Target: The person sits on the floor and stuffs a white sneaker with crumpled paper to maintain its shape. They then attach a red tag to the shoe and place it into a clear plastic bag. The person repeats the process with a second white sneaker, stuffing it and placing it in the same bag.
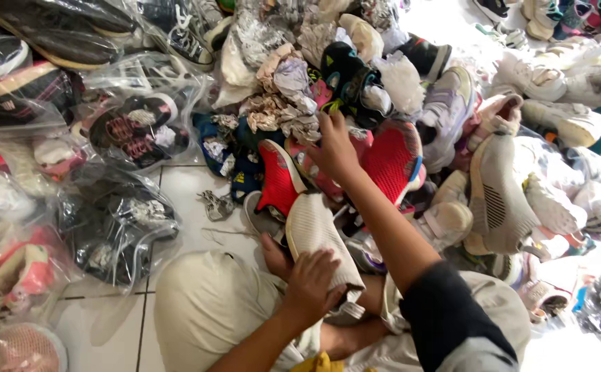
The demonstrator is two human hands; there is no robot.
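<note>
1. Nearest the camera: the person's bent knee in beige trousers [207, 310] and a dark sleeve [452, 320] on the right arm. They sit on the white tiled floor [183, 189], facing the heap.
2. Left hand [312, 284]: fingers curled and closed over the heel end of a cream knit slip-on shoe with a ribbed sole [312, 231]. The shoe lies sole-up across the lap, toe pointing into the pile.
3. Right hand [333, 148]: arm stretched forward, hand buried in the pile, fingers bent down among the shoes. Cannot tell whether it actually grips anything; fingertips are hidden.
4. Just beside the right hand: a red mesh-soled trainer [391, 157] to its right and a red-soled shoe standing on edge [278, 180] to its left. Crumpled stuffing paper [283, 96] sits just beyond.
5. Big loose pile of mixed trainers [507, 165] fills the floor's far and right side, mostly white and beige at the right edge.
6. Left edge of the floor: clear plastic bags with pairs of shoes inside [132, 131], stacked several deep.
7. Step in hand, as I judge it: one shoe held, other hand searching the heap, likely for its mate.
8. Next move calls for spotting a matching cream sole and pulling it free without tipping neighbours; the red shoes lean loosely and could slide.
</note>
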